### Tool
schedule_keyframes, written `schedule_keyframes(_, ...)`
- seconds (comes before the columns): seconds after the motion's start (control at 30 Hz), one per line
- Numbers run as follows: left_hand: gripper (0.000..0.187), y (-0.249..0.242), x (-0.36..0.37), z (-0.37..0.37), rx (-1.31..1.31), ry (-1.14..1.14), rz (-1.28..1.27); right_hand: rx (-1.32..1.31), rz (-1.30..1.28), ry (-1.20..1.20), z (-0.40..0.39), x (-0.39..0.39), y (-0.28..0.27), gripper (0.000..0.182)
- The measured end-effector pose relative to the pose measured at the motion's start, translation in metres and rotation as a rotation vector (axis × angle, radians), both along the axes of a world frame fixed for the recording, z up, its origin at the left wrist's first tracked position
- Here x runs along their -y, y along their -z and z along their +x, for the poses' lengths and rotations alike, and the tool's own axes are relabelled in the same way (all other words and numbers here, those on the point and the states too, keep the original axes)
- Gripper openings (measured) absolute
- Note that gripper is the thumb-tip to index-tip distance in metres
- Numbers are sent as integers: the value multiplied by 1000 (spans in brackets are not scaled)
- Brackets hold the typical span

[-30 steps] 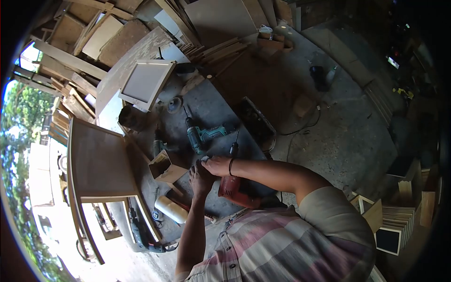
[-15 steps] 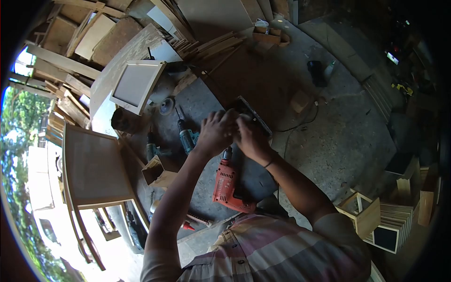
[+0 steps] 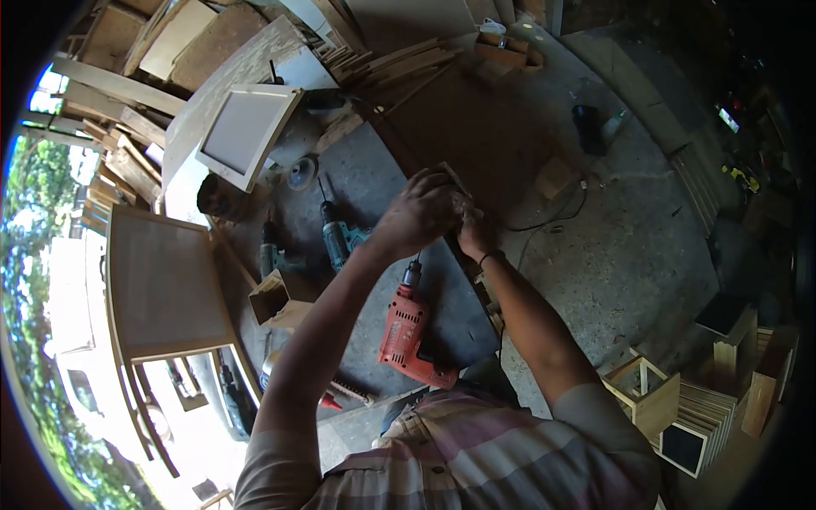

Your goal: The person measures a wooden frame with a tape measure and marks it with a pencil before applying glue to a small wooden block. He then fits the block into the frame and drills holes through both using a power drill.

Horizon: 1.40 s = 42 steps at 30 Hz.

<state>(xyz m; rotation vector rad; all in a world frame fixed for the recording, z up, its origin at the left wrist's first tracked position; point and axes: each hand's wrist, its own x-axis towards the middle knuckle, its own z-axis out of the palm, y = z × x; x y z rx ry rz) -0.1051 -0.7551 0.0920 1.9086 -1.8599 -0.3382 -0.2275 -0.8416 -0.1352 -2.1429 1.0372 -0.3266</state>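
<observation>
Left hand (image 3: 422, 212) and right hand (image 3: 476, 234) meet near the centre of the frame, over the right-hand edge of the counter (image 3: 361, 174). The fingers of both hands are bent and drawn together; whether they grasp a small part or only touch each other cannot be told. The rim of a dark tray (image 3: 456, 180) shows just beyond them, along the same edge; the hands cover most of it.

The red drill (image 3: 404, 336) lies on its side below the hands, chuck and bit toward the top of the frame, handle toward the counter's near edge. Bare surface separates it from the left forearm. Right of the counter edge, the concrete floor (image 3: 620, 255) offers wide open room, crossed near the tray by a black cable (image 3: 552, 223). Left of the hands, room is restricted by a teal drill (image 3: 336, 238), a second teal drill (image 3: 270, 253) and an open-topped wooden box (image 3: 293, 313).

Materials: counter top, smooth, grey, scuffed; red drill, moulded housing with vent slots and a metal chuck; wooden box, pale, square-cornered. A light wooden frame with a flat grey panel (image 3: 249, 136) leans at upper left, near a round disc (image 3: 302, 172).
</observation>
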Motion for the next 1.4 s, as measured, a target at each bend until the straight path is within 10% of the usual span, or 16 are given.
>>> schedule_keyframes(0.47,38,-66,-247,-49,-354,-691,-60,201,-66,-279,-7,39,-61,38)
schedule_keyframes(0.9,30,-41,-298,-107,-404,-862,-13,-11,-334,-768,-12,53,-47,39)
schedule_keyframes(1.4,31,-41,-292,-123,-342,-804,-4,93,-339,-651,-12,54,-32,30)
